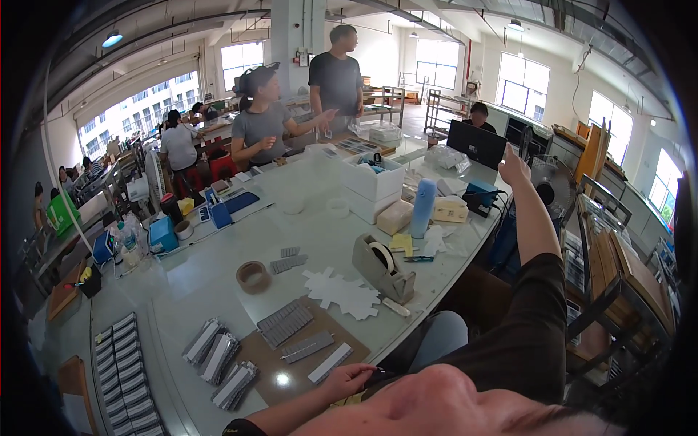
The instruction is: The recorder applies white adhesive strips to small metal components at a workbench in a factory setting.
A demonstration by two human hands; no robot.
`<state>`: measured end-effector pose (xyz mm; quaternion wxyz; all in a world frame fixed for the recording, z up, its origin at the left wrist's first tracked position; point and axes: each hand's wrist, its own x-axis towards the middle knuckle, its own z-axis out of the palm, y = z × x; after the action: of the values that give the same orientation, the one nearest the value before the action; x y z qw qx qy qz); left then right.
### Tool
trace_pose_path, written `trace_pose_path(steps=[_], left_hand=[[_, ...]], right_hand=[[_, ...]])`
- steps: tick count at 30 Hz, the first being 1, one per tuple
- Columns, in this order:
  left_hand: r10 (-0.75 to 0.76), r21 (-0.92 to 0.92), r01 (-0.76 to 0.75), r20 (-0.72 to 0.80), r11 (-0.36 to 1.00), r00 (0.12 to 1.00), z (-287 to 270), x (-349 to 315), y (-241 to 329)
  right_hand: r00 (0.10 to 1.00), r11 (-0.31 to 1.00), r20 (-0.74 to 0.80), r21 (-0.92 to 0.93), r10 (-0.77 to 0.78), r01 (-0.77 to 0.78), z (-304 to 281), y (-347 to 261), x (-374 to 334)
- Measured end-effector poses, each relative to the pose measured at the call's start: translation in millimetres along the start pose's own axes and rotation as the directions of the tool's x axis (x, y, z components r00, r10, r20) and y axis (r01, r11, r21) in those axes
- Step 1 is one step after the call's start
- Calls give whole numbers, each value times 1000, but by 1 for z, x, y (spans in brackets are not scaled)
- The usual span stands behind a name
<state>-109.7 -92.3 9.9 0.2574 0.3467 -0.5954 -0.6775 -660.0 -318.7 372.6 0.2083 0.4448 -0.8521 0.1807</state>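
My left hand (349, 382) is at the table's near edge, thumb and fingertips pinched together. A small dark thing shows at the fingertips, too small to name. My right arm stretches far forward; my right hand (515, 173) is raised in front of the black monitor (476, 144), index finger extended, the other fingers partly curled, nothing seen in it. Closest to my left hand lies a pale strip (331, 363) on a brown board (273, 363). A grey ridged strip (308, 346) and a block of grey strips (285, 322) lie there too. Bundled strips (218, 352) are left of them.
A tape dispenser (382, 267), brown tape roll (253, 277), white cut-out sheet (342, 292), blue bottle (422, 208) and white box (372, 187) stand or lie on the glass-topped table (211, 291). Rows of strips (127, 370) line its left. Two people stand beyond; a rack (618, 276) is right.
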Motion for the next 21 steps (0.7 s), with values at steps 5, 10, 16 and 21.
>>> trace_pose_path(steps=[5, 10, 16, 21], left_hand=[[-16, -7, 16, -5, 1000, 1000, 1, -1, 2], [-8, 0, 8, 1, 1000, 1000, 1, 1, 1], [-43, -62, 42, -2, 997, 999, 0, 2, -5], [-43, -93, 39, -44, 995, 998, 8, -6, 8]], right_hand=[[999, 999, -43, 52, 14, -12, 1, 5, -1], [997, 1000, -71, -12, -7, 6, 4, 16, 12], [999, 1000, -46, -12, -2, 1, 4, 6, 2], [999, 1000, -40, -1, 6, -6, 6, 9, -1]])
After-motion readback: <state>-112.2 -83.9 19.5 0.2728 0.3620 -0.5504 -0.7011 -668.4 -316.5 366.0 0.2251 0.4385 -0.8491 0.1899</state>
